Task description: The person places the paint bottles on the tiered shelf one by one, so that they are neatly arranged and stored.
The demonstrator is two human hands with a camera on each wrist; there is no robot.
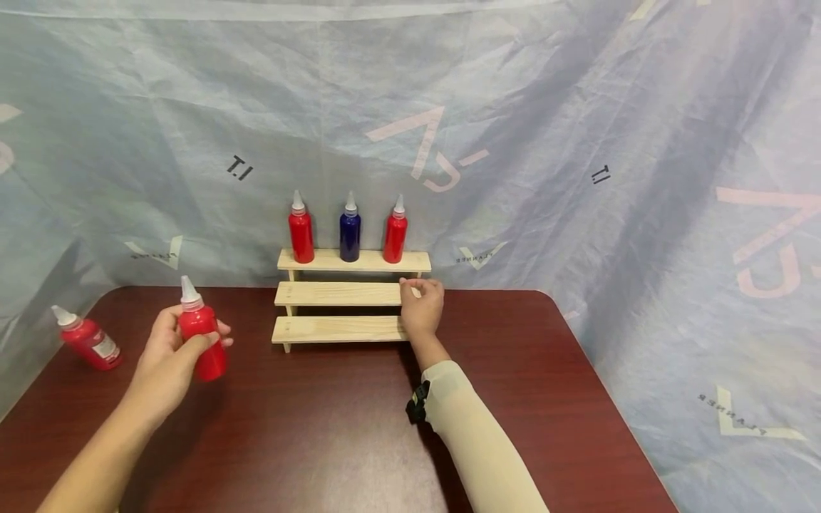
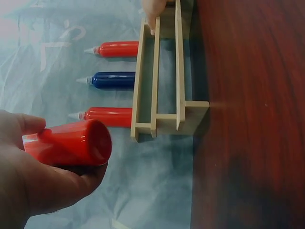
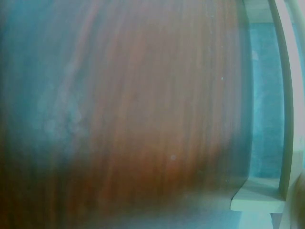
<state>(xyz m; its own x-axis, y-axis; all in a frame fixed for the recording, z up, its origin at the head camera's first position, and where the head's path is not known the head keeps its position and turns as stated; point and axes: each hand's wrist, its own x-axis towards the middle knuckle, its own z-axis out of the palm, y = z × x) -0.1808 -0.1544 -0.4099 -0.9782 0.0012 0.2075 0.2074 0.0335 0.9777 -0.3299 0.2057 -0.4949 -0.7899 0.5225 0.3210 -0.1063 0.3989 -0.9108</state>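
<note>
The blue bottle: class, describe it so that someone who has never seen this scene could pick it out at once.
Find the three-step wooden rack at the back of the dark red table. Three nozzle-topped bottles stand upright in a row on its top step. The blue bottle is the middle one, the only one not red, between the left red bottle and the right red bottle.

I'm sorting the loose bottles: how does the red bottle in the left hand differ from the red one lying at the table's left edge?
The held red bottle is gripped by the left hand, off the table, nearly upright. The lying red bottle rests untouched on its side, showing a white label; none shows on the held one. Both are red with white nozzle caps.
</note>
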